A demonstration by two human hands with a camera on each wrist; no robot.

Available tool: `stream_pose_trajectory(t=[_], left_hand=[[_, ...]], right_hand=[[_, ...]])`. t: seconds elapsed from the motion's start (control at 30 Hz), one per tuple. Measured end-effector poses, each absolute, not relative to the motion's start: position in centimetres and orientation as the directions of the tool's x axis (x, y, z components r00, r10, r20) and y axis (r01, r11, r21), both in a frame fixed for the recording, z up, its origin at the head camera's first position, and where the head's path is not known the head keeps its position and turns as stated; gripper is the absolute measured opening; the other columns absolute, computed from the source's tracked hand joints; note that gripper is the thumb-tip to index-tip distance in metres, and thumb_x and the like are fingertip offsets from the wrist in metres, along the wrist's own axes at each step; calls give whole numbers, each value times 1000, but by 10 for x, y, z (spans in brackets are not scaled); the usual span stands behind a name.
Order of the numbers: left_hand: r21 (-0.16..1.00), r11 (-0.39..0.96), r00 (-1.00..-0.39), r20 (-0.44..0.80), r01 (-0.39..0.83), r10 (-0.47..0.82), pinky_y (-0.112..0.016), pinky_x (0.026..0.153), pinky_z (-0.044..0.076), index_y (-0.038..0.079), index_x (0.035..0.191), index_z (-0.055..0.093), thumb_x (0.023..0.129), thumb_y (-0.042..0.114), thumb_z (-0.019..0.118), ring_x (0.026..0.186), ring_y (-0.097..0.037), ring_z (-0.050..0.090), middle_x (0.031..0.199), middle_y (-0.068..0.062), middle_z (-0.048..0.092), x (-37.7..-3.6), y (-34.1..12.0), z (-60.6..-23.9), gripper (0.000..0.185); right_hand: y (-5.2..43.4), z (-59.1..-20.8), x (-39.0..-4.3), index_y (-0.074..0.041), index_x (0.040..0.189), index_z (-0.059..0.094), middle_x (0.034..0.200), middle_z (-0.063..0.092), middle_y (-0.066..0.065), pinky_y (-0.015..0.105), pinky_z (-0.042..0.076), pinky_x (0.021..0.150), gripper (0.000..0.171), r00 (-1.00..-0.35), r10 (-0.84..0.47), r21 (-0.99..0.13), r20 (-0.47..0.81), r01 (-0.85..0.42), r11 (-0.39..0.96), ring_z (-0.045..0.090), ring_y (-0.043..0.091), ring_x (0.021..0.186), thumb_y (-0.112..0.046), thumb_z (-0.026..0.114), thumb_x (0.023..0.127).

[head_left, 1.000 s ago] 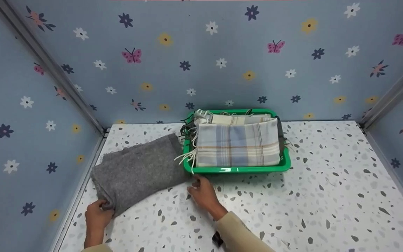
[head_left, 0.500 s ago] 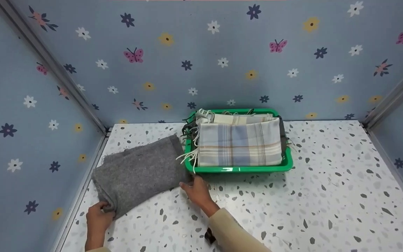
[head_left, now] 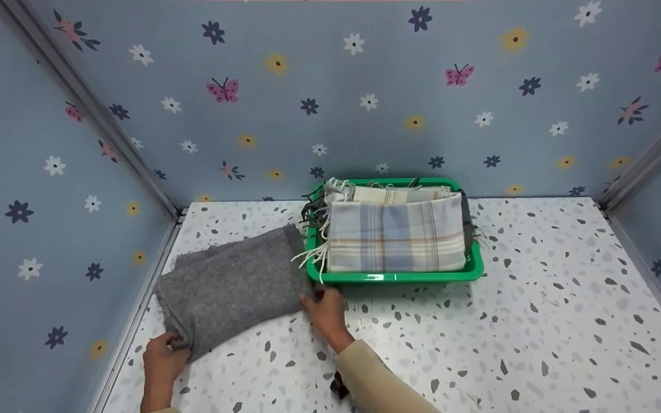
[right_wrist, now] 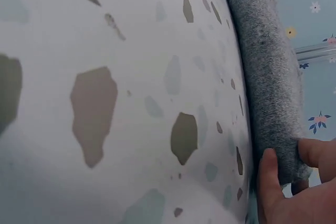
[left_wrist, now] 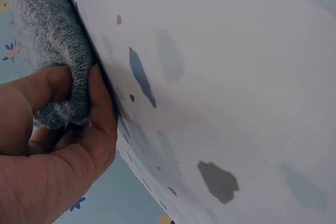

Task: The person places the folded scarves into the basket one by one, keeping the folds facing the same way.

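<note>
A folded grey wool scarf (head_left: 238, 287) lies slantwise on the table, left of a green basket (head_left: 393, 277). Its near left corner is pinched by my left hand (head_left: 164, 358); in the left wrist view the thumb and fingers of that hand (left_wrist: 58, 166) close on the thick folded edge. My right hand (head_left: 329, 315) is at the near right corner, just below the basket's front left corner. Seen from the right wrist, the hand (right_wrist: 302, 198) pinches the end of the scarf (right_wrist: 273, 93) between thumb and fingers.
In the basket sits a folded plaid scarf (head_left: 396, 235) in cream and blue, its white fringe (head_left: 314, 255) hanging over the left rim. Dark fringed cloth shows beneath it. Flower-printed panels (head_left: 330, 86) wall the speckled table (head_left: 537, 298) at back and sides.
My right hand has shifted slightly left and its fingers have closed on the scarf's right corner. The left hand keeps its hold. The head view has drifted a little.
</note>
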State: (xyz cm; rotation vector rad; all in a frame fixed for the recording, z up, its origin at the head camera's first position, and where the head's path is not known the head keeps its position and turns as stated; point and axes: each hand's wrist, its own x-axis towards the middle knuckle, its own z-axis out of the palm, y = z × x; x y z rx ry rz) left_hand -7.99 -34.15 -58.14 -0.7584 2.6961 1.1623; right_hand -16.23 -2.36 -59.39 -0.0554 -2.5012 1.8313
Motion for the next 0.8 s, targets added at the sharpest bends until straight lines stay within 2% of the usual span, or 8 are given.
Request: stream_pose_trajectory(t=[0.13, 0.27, 0.4, 0.5, 0.7, 0.8], left_hand=[[668, 581, -874, -242, -464, -421, -50, 79, 58, -23, 122, 61, 81, -6, 65, 117, -61, 57, 129, -46, 58, -79, -338, -584, 44], [676, 572, -869, -225, -464, -440, -47, 78, 57, -22, 120, 63, 81, -6, 64, 114, -58, 60, 125, -44, 60, -79, -335, -585, 42], [680, 562, -865, -230, -471, -446, -41, 70, 56, -22, 121, 62, 80, -5, 64, 103, -54, 64, 122, -44, 61, -78, -335, -585, 44], [674, 561, -857, -228, -481, -461, -41, 67, 55, -23, 122, 62, 80, -4, 64, 101, -54, 64, 121, -44, 62, -77, -334, -584, 46], [667, 551, -842, -227, -501, -490, -51, 78, 57, -24, 124, 61, 81, -5, 64, 109, -58, 61, 120, -43, 62, -75, -335, -585, 47], [669, 541, -837, -241, -511, -492, -58, 86, 55, -24, 124, 60, 80, -5, 65, 112, -59, 60, 121, -43, 61, -74, -335, -584, 48]], right_hand=[[-21, -595, -163, -2, 84, 68, 77, 63, 4, 34, 48, 65, 13, -998, 64, -934, 14, 9, 358, 53, 15, 71, -2, 81, 87], [-18, -594, -163, -5, 79, 63, 73, 57, 0, 31, 45, 62, 19, -999, 41, -913, -1, 18, 407, 51, 14, 70, 4, 79, 85], [-16, -593, -160, -6, 74, 58, 69, 51, -3, 28, 40, 59, 25, -999, 6, -878, 46, -38, 478, 48, 13, 66, 12, 75, 80], [-15, -593, -156, -8, 72, 55, 68, 48, -5, 28, 37, 58, 29, -996, -18, -860, 86, -83, 503, 46, 13, 65, 15, 72, 78], [-12, -595, -145, -13, 68, 43, 64, 37, -10, 28, 31, 52, 40, -985, -69, -856, 155, -169, 489, 39, 9, 60, 18, 67, 75], [-9, -596, -140, -14, 67, 40, 65, 35, -10, 28, 30, 52, 41, -985, -90, -862, 150, -175, 475, 36, 8, 60, 19, 64, 73]])
